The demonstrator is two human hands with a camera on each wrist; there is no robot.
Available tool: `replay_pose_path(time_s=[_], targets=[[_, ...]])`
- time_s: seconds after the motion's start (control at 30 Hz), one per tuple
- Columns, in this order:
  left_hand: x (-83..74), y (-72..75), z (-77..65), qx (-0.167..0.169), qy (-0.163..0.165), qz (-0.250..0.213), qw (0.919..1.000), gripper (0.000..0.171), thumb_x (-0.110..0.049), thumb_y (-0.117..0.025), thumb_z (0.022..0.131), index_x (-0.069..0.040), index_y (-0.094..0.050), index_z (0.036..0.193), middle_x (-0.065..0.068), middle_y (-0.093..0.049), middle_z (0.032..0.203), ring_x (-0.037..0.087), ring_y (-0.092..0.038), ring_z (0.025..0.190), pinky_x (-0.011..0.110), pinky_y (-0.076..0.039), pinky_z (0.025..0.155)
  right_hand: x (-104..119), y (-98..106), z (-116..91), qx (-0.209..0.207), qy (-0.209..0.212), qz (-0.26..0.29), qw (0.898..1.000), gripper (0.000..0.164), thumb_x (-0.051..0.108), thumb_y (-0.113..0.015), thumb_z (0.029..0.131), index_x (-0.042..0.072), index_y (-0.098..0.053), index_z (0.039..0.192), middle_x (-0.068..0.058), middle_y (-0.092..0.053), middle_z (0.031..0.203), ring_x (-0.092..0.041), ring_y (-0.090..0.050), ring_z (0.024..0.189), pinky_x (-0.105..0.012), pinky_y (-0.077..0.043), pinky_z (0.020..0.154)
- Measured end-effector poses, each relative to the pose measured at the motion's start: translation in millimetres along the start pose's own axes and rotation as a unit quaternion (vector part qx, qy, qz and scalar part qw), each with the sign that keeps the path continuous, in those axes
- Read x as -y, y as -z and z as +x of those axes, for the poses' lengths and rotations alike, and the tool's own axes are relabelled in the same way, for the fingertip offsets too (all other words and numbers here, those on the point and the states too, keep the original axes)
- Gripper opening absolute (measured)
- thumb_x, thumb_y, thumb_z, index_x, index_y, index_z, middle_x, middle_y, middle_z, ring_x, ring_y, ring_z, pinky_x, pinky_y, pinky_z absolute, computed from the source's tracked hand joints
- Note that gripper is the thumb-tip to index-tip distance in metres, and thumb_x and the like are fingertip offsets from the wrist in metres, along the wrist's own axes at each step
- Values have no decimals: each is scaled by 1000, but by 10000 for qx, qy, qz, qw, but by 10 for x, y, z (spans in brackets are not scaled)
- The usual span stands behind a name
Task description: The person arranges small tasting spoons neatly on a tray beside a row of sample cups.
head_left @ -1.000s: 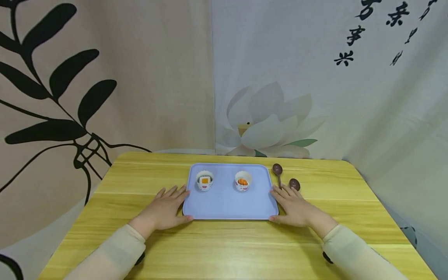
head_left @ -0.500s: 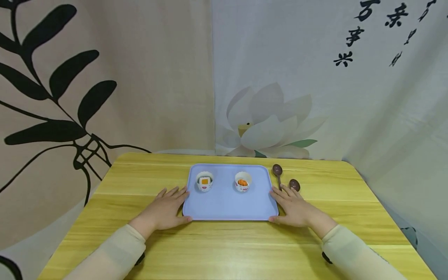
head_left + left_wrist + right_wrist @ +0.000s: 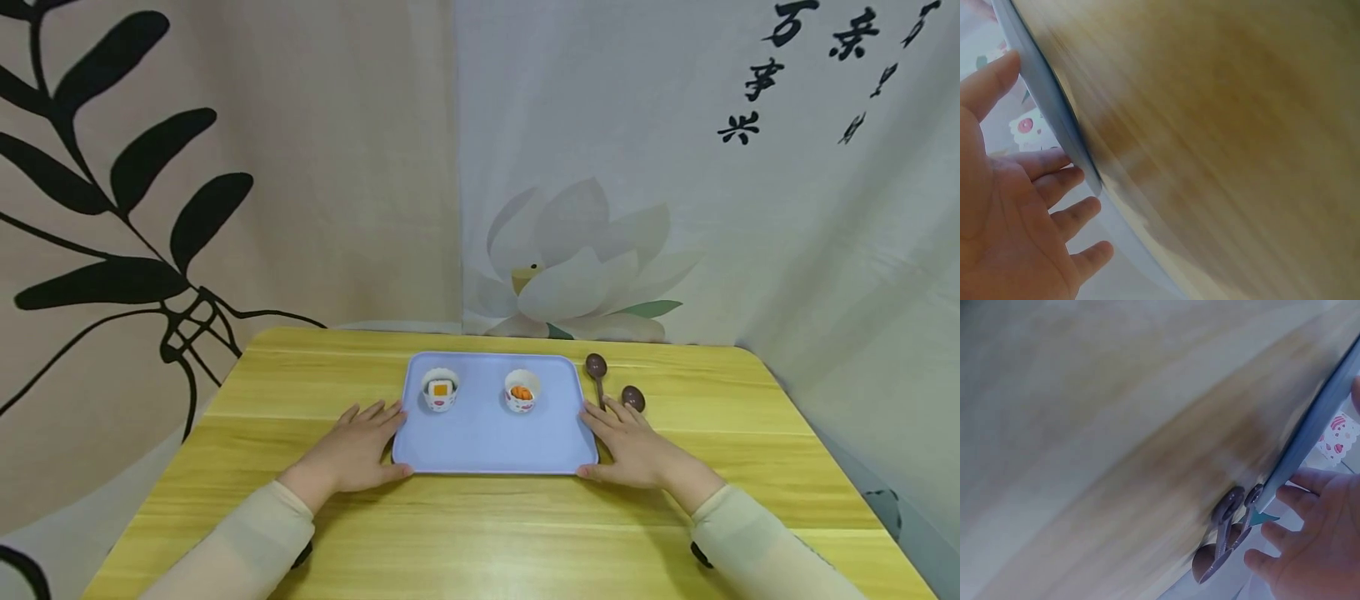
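Note:
A light blue rectangular tray [image 3: 491, 437] lies on the table with two small printed paper cups on it. In the left cup [image 3: 440, 398] is a white square piece with an orange centre. The right cup [image 3: 521, 400] holds orange pieces. My left hand [image 3: 356, 450] rests at the tray's left edge, fingers spread, thumb at the near corner. Mirroring it, my right hand [image 3: 633, 446] touches the right edge with straight fingers. Just beyond that hand lie two brown spoons: one spoon [image 3: 597, 367] beside the tray, and another spoon [image 3: 633, 397] whose handle the hand hides.
The wooden table [image 3: 480, 533] extends to both sides and in front of the tray. Behind its far edge hangs a curtain [image 3: 360, 167] printed with dark leaves, a lotus and black characters. In the right wrist view, the spoon handles [image 3: 1225, 528] rise close to the fingertips.

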State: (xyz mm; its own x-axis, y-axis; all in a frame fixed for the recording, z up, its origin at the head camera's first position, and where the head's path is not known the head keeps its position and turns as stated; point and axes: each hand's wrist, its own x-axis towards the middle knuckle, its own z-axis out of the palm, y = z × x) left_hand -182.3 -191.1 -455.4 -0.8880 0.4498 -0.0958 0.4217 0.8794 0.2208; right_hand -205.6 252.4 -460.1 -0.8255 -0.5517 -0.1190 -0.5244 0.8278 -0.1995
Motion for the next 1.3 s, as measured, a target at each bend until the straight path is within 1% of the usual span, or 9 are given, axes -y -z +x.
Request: replay_pose_path(time_s=[0.23, 0.63, 0.8, 1.1, 1.3], targets=[[12, -19, 19, 31, 24, 19, 10000, 88, -60, -64, 90, 0, -42, 151, 14, -35, 159, 41, -28, 147, 65, -17, 116, 2, 1, -7, -29, -16, 3, 10000, 94, 68, -58, 90, 1, -38, 153, -17, -31, 161, -47, -17, 148, -65, -13, 117], [-13, -7, 26, 112, 88, -73, 9999, 88, -60, -64, 90, -1, -41, 152, 14, -33, 161, 40, -26, 148, 64, -15, 117, 1, -1, -24, -135, -29, -52, 9999, 93, 67, -59, 89, 0, -41, 151, -18, -34, 159, -48, -18, 147, -66, -15, 116], [-4, -10, 19, 98, 83, -15, 9999, 88, -60, -64, 90, -1, -41, 151, 14, -34, 160, 41, -27, 147, 64, -16, 116, 26, 13, -30, -146, -40, -64, 9999, 92, 66, -59, 90, 0, -42, 151, -18, -35, 158, -48, -18, 147, -65, -16, 116], [1, 2, 12, 52, 13, 5, 10000, 87, -59, -64, 91, 1, -42, 150, 16, -35, 159, 43, -29, 146, 66, -18, 115, 75, 84, -88, -441, 25, 8, 9990, 79, 52, -68, 91, 0, -47, 147, -21, -35, 158, -50, -23, 145, -66, -23, 113], [-3, 1, 17, 99, 20, 8, 9999, 89, -61, -63, 90, 0, -42, 151, 16, -35, 159, 42, -28, 146, 66, -18, 115, 64, 121, -135, -596, -8, 294, 9978, 74, 45, -70, 91, 1, -49, 146, -22, -36, 157, -50, -26, 144, -66, -26, 112]])
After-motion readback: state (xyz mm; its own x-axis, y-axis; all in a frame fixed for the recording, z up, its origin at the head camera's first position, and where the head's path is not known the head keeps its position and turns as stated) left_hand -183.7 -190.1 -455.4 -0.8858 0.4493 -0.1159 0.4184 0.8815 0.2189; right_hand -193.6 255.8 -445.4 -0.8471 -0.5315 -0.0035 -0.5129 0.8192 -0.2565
